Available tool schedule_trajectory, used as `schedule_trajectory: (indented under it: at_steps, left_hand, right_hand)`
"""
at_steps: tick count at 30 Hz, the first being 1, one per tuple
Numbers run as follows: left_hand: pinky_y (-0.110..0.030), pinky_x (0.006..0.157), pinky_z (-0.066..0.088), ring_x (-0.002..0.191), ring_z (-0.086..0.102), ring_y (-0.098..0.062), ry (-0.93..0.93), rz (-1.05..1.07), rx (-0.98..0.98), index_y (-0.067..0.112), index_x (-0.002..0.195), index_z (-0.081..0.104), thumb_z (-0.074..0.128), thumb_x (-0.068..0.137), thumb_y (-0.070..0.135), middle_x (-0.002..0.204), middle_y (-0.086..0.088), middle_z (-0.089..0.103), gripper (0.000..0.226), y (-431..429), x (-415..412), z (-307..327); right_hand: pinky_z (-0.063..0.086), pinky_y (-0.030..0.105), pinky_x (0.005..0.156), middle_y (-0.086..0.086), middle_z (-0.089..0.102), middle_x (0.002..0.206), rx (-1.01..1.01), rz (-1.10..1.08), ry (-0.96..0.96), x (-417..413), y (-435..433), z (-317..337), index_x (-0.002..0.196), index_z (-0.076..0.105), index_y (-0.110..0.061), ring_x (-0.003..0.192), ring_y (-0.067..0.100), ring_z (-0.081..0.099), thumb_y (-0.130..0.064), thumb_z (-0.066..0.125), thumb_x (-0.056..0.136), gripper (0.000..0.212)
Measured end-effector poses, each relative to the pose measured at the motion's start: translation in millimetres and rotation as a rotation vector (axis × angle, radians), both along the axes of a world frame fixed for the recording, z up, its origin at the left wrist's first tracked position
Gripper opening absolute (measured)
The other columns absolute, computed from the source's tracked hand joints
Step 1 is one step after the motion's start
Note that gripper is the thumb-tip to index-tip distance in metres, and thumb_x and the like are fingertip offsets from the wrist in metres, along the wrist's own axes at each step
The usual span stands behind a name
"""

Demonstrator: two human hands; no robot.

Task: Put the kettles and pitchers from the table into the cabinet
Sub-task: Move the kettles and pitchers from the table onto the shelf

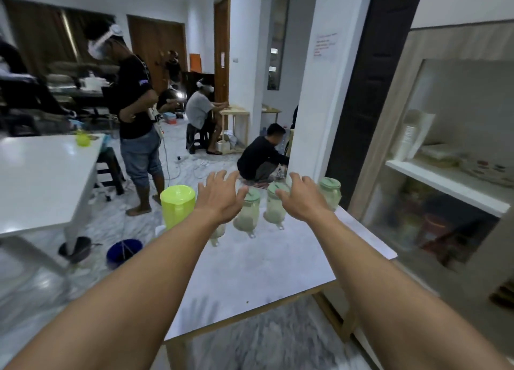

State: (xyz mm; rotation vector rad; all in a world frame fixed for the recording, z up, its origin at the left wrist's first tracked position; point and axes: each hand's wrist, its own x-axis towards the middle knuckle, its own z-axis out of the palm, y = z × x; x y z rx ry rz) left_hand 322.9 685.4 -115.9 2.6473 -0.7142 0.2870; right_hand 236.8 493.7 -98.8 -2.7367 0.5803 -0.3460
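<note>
Currently left hand (219, 200) and right hand (299, 200) hover, fingers spread, empty, over the green-lidded clear pitchers (274, 211) at the far end of the table (250, 272); likely light, stiff, slick plastic, so grab the near-facing handles (252, 234).

lime-yellow pitcher (178, 205) | green-lidded clear pitchers (248, 211) | white table (250, 272) | blue bucket (123, 253)

I can read no writing here. A sheet (325, 44) with red lines of print hangs on the white pillar (314, 105) at the far right, but it is too blurred to make out. A small notice (222, 60) on the far brown door (222, 30) is too small to read.
</note>
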Motion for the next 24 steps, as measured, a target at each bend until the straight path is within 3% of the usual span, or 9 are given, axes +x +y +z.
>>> schedule_trajectory:
  at_steps: [6, 13, 18, 24]
  left_hand:
    - [-0.055, 0.113, 0.031, 0.143, 0.032, -0.031, 0.079, 0.101, -0.063, 0.021, 0.148, 0.041, 0.04, 0.101, 0.05, 0.152, -0.011, 0.041, 0.055, 51, 52, -41]
    - [-0.053, 0.107, 0.037, 0.136, 0.038, -0.037, 0.195, 0.243, -0.17, 0.017, 0.151, 0.031, 0.045, 0.1, 0.047, 0.152, -0.013, 0.038, 0.061, 82, 102, -98]
    - [-0.05, 0.11, 0.037, 0.14, 0.037, -0.033, 0.321, 0.367, -0.346, 0.018, 0.154, 0.027, 0.046, 0.099, 0.053, 0.156, -0.011, 0.036, 0.067, 85, 150, -143]
    - [-0.047, 0.105, 0.043, 0.131, 0.048, -0.024, 0.433, 0.5, -0.614, 0.021, 0.144, 0.039, 0.055, 0.089, 0.067, 0.144, -0.004, 0.047, 0.073, 76, 194, -193]
  right_hand:
    - [0.041, 0.052, 0.107, 0.018, 0.04, 0.154, 0.027, 0.107, 0.016, 75, 41, -37, 0.153, 0.033, -0.013, 0.143, 0.038, 0.036, -0.048, 0.049, 0.102, 0.064]
    - [0.041, 0.053, 0.106, 0.016, 0.042, 0.151, 0.104, 0.207, 0.069, 149, 67, -99, 0.151, 0.034, -0.013, 0.141, 0.036, 0.038, -0.043, 0.05, 0.103, 0.059]
    - [0.045, 0.048, 0.101, 0.016, 0.045, 0.149, 0.181, 0.267, 0.096, 206, 72, -154, 0.152, 0.034, -0.012, 0.138, 0.036, 0.042, -0.039, 0.05, 0.103, 0.058]
    - [0.044, 0.045, 0.098, 0.016, 0.047, 0.144, 0.287, 0.212, 0.068, 260, 67, -209, 0.15, 0.036, -0.012, 0.133, 0.036, 0.047, -0.034, 0.057, 0.1, 0.058]
